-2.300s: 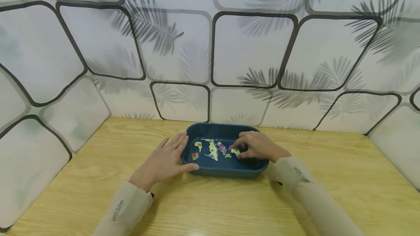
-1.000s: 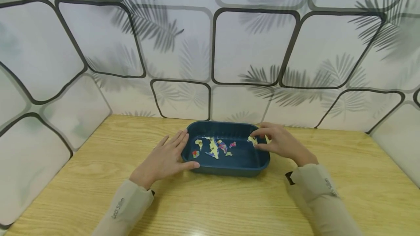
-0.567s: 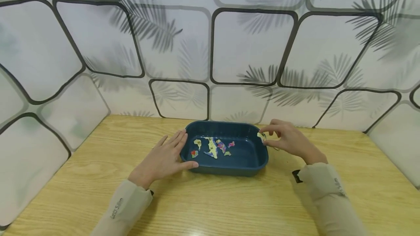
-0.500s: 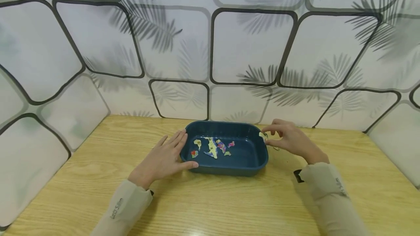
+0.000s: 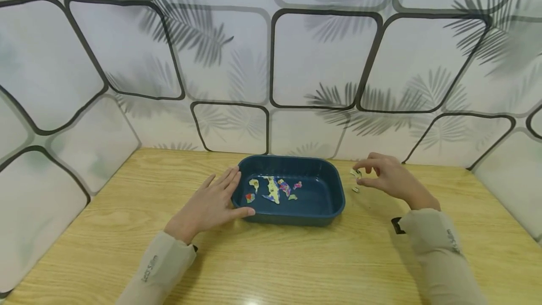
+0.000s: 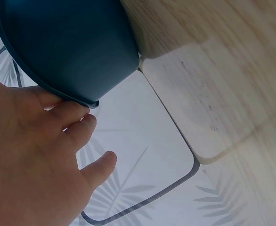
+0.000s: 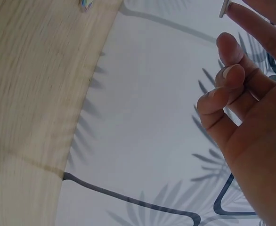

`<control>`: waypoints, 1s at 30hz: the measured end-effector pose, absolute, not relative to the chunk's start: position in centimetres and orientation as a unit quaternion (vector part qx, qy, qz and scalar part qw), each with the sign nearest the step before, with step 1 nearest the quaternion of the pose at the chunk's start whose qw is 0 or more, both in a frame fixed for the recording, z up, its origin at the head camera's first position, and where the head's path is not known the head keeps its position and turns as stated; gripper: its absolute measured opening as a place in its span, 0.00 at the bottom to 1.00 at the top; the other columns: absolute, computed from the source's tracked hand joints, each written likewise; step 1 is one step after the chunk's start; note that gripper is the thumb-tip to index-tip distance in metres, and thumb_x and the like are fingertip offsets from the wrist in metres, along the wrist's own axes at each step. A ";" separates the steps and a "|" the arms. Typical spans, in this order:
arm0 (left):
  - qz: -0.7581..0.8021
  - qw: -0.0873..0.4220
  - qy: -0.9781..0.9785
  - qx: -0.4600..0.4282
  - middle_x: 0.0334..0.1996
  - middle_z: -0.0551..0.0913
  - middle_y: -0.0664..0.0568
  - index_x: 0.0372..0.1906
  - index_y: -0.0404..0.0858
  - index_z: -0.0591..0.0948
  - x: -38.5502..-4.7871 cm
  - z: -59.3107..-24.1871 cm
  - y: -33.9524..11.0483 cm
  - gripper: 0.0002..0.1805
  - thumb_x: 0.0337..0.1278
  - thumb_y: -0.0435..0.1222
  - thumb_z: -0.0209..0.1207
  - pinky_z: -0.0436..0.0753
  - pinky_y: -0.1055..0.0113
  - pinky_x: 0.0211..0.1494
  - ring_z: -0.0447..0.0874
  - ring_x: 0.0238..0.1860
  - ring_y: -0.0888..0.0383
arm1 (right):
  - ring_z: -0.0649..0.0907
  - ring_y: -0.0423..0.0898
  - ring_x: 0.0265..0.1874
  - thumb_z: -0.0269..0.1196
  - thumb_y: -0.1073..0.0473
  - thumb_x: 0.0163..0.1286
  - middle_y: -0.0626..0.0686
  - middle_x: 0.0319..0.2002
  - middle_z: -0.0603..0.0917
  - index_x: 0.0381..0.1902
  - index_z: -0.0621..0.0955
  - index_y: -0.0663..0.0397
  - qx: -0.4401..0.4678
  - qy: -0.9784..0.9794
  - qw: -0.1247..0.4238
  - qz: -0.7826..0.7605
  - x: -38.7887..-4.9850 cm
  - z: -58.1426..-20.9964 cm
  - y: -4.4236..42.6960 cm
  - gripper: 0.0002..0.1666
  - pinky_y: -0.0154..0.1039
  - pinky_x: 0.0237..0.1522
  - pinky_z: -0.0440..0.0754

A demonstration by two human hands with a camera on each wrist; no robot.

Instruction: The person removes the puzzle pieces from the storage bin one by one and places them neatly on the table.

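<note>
A dark blue plastic basin (image 5: 288, 220) stands on the table. My left hand (image 5: 209, 208) rests with straight fingers against its left end, thumb over the front rim; the left wrist view also has those fingers on the basin wall. Inside lie several flat, irregular puzzle pieces: a large cream one (image 5: 273, 192), a pink-purple one (image 5: 284, 186) and smaller ones. Right of the basin, my right hand (image 5: 391, 178) pinches a small cream puzzle piece (image 5: 354, 172) between thumb and fingers, just above the table. In the right wrist view only the edge of that piece (image 7: 224, 8) shows.
Another small puzzle piece (image 5: 355, 190) lies on the wooden table (image 5: 275, 267) below the right hand, outside the basin. A wall covering (image 5: 326, 60) with leaf prints and dark outlines closes off the back and both sides.
My right hand has lifted the cream puzzle piece out of the basin, over its right rim, to the table side. The left hand stays at the basin's left end.
</note>
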State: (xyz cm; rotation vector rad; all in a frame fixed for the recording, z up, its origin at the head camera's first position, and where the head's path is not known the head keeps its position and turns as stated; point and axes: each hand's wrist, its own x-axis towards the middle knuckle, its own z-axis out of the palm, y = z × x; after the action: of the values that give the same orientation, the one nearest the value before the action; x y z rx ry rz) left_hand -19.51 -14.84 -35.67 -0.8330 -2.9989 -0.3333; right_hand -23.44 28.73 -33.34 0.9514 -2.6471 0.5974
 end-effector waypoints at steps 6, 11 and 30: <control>-0.104 0.003 -0.958 -0.265 0.79 0.53 0.36 0.77 0.26 0.58 -19.5 -35.6 -14.8 0.55 0.65 0.67 0.53 0.52 0.39 0.76 0.50 0.79 0.42 | 0.66 0.39 0.24 0.74 0.63 0.63 0.45 0.30 0.75 0.47 0.87 0.59 0.288 -0.933 0.085 0.199 -23.3 -33.2 29.2 0.15 0.38 0.25 0.66; -0.100 0.004 -0.959 -0.266 0.78 0.53 0.36 0.77 0.25 0.58 -19.5 -35.8 -14.8 0.56 0.64 0.68 0.52 0.51 0.39 0.76 0.50 0.79 0.41 | 0.67 0.41 0.24 0.73 0.63 0.64 0.47 0.30 0.76 0.47 0.86 0.60 0.272 -0.939 0.072 0.199 -23.2 -33.3 29.8 0.14 0.38 0.27 0.66; -0.100 0.004 -0.959 -0.264 0.78 0.53 0.36 0.77 0.25 0.58 -19.6 -35.7 -14.8 0.56 0.64 0.68 0.53 0.51 0.39 0.76 0.51 0.78 0.42 | 0.78 0.56 0.31 0.74 0.60 0.62 0.48 0.26 0.74 0.44 0.87 0.64 0.234 -0.955 0.037 0.178 -24.2 -35.1 31.8 0.15 0.42 0.28 0.68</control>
State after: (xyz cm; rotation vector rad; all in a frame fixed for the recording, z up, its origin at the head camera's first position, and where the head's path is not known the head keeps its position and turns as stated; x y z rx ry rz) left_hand -19.57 -14.79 -35.68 -0.8262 -3.0063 -0.3135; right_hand -24.21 31.78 -35.07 0.7197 -2.9314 0.5463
